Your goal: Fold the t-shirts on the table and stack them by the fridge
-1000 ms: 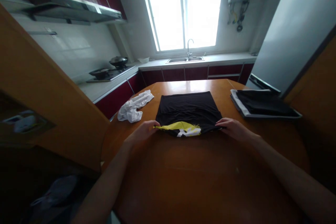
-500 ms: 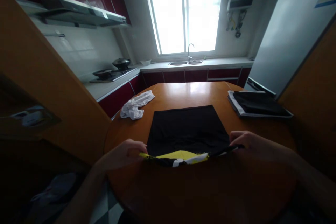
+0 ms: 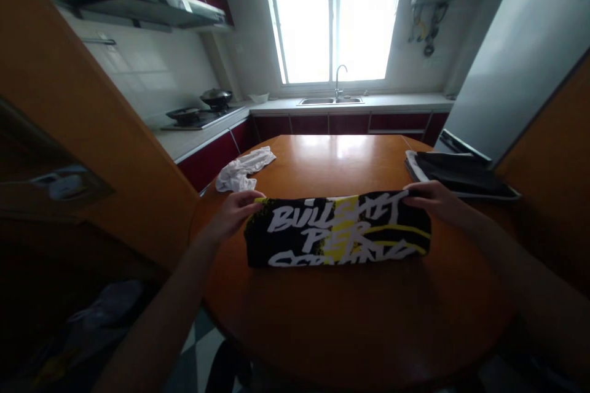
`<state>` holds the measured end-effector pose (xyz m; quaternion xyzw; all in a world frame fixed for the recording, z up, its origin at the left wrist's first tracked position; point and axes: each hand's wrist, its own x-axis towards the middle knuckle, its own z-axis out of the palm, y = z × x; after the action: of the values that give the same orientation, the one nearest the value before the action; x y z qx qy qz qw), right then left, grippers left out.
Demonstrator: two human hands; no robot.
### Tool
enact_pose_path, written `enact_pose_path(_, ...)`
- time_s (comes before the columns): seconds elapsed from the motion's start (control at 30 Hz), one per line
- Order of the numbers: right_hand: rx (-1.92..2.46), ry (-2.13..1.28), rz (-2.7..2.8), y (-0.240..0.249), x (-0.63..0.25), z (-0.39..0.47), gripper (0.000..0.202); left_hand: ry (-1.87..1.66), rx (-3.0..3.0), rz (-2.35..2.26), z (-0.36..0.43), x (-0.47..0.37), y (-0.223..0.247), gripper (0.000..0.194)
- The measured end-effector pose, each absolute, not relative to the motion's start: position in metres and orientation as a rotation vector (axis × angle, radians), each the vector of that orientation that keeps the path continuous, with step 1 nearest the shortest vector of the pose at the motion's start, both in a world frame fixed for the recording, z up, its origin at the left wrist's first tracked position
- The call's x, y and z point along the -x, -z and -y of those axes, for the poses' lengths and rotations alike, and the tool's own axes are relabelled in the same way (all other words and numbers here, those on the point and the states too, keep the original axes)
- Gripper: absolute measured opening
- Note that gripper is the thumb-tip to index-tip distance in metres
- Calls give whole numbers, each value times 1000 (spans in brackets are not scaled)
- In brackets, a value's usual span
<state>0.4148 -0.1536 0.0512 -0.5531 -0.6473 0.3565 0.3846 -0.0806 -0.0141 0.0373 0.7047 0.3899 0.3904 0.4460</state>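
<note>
A black cloth [image 3: 338, 230] with white lettering and yellow marks lies folded into a wide strip on the wooden table [image 3: 341, 313]. My left hand [image 3: 242, 207] pinches its upper left corner between thumb and fingers. At the upper right corner, my right hand [image 3: 424, 195] grips the same edge. The printed side faces up and toward me, and its lowest line of letters is partly cut off at the near fold.
A crumpled white cloth [image 3: 243, 169] lies at the table's left edge. Folded black and white cloths [image 3: 456, 173] are stacked at the right. Beyond the table are a sink [image 3: 329, 101], a stove [image 3: 203, 118] and a fridge [image 3: 511, 61].
Both hands have moved away from me with the near edge of the cloth, folding it over the flat black part. The printed side now shows. The view has shifted slightly.
</note>
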Motion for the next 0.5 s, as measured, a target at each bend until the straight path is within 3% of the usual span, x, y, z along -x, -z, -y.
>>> enact_pose_path(0.33,1693,-611,1517,37,-405,64,28,-583,-2168,-1263,-51,42,16,42)
enact_pose_path(0.5,1648,-607,1488,44,-409,64,32,-618,-2168,-1310,-55,51,26,49)
